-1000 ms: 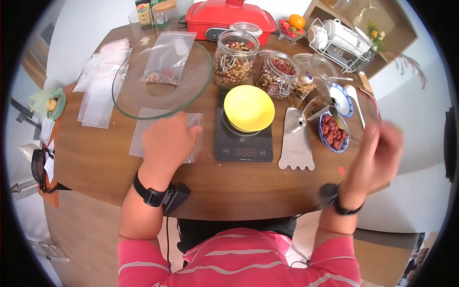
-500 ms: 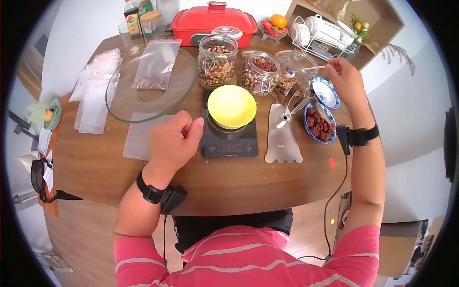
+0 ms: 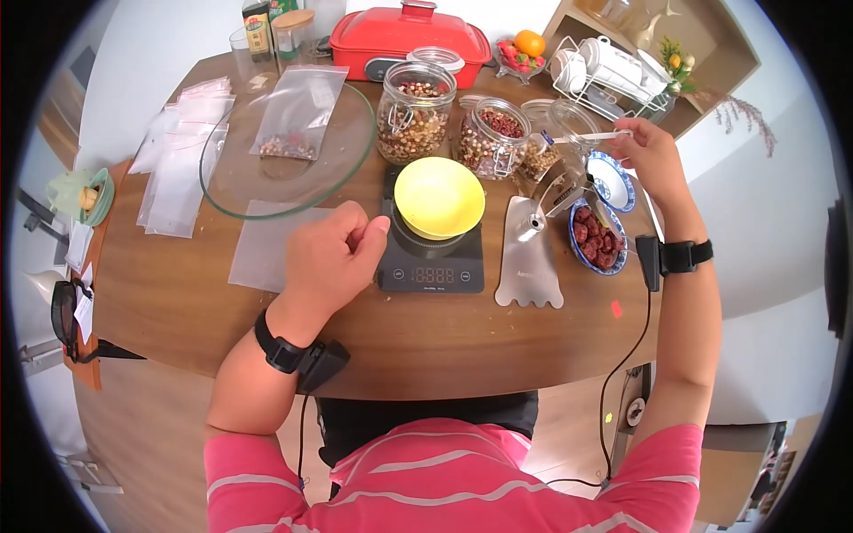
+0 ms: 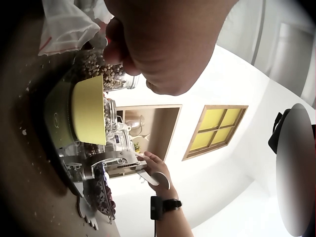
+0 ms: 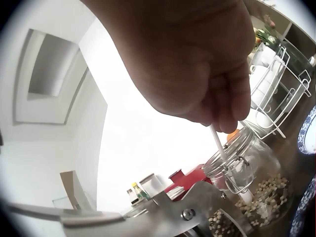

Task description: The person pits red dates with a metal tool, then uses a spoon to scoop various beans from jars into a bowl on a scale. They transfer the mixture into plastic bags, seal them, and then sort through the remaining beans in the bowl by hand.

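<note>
My right hand [image 3: 647, 151] pinches the thin white handle [image 3: 604, 136] of a spoon between thumb and fingers. In the right wrist view, the handle [image 5: 217, 143] slants down into an open glass jar [image 5: 266, 185] of pale grains, its white lower end [image 5: 247, 196] among them. My left hand [image 3: 333, 253] is loosely curled, with nothing seen in it, over a clear plastic bag [image 3: 267, 253]. Beside that hand, a yellow bowl [image 3: 439, 197] sits on a black kitchen scale [image 3: 432, 277]. In the left wrist view, the bowl [image 4: 89, 111] stands just below the curled fingers.
Two larger jars [image 3: 415, 120] [image 3: 490, 142] of mixed beans stand behind the bowl. A glass dish [image 3: 289, 182] bears a partly filled bag [image 3: 298, 115]. Right of the scale are a metal stand [image 3: 529, 275] and a blue-patterned bowl [image 3: 577, 253] of red dates. Flat bags [image 3: 178, 186] lie left.
My right hand has swung from the table's front right to the back right and taken hold of the spoon handle in the jar. The left hand has shifted slightly toward the scale.
</note>
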Action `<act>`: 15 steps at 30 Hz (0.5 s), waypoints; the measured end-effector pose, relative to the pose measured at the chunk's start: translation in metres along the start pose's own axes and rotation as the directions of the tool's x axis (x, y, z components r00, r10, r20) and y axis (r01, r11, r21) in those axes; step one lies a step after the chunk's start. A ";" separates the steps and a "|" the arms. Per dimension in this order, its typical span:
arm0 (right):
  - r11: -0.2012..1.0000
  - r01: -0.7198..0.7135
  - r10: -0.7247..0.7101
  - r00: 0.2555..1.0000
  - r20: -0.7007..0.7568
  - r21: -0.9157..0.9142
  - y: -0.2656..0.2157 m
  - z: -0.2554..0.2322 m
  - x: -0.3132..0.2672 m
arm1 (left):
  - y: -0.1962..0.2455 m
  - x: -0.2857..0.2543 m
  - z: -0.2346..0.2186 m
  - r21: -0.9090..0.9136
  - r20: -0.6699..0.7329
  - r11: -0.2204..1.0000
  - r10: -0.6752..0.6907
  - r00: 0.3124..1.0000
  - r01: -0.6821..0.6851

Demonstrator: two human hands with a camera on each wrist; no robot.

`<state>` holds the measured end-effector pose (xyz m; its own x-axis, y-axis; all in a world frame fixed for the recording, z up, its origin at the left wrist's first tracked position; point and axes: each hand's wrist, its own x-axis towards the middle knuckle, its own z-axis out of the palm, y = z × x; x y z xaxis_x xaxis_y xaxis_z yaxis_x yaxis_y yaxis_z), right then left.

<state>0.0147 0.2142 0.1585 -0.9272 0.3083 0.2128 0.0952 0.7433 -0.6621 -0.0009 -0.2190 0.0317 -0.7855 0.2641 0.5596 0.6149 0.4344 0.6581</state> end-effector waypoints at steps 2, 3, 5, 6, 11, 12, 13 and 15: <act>0.995 -0.054 0.056 0.998 -0.019 0.079 0.004 -0.003 -0.001 | -0.001 0.000 0.000 0.006 -0.010 1.000 0.015 1.000 -0.015; 0.987 -0.090 0.094 0.995 -0.028 0.134 0.012 -0.005 -0.001 | -0.001 0.000 0.000 0.007 -0.011 1.000 0.016 1.000 -0.016; 0.975 -0.123 0.133 0.990 -0.039 0.187 0.018 -0.009 -0.003 | -0.001 0.000 0.000 -0.008 -0.009 1.000 0.009 1.000 -0.009; 0.973 -0.133 0.145 0.988 -0.051 0.186 0.020 -0.012 -0.005 | -0.001 0.000 0.000 -0.010 -0.011 1.000 0.011 1.000 -0.011; 0.979 -0.123 0.138 0.986 -0.088 0.160 0.018 -0.019 -0.018 | -0.004 0.000 0.004 -0.010 0.009 1.000 0.004 1.000 -0.004; 0.980 -0.106 0.122 0.989 -0.086 0.169 0.018 -0.020 -0.020 | -0.004 0.000 0.004 -0.011 0.013 1.000 0.007 1.000 -0.007; 0.980 -0.089 0.105 0.991 -0.083 0.177 0.017 -0.020 -0.022 | -0.004 -0.001 0.005 -0.012 0.017 1.000 -0.004 1.000 0.004; 0.970 -0.103 0.127 0.987 -0.095 0.221 0.016 -0.018 -0.025 | -0.002 -0.001 0.005 -0.014 0.023 1.000 -0.013 1.000 0.014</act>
<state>0.0466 0.2295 0.1554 -0.8689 0.4553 0.1944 0.1082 0.5579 -0.8229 -0.0018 -0.2158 0.0272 -0.7950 0.2782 0.5390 0.6051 0.4261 0.6726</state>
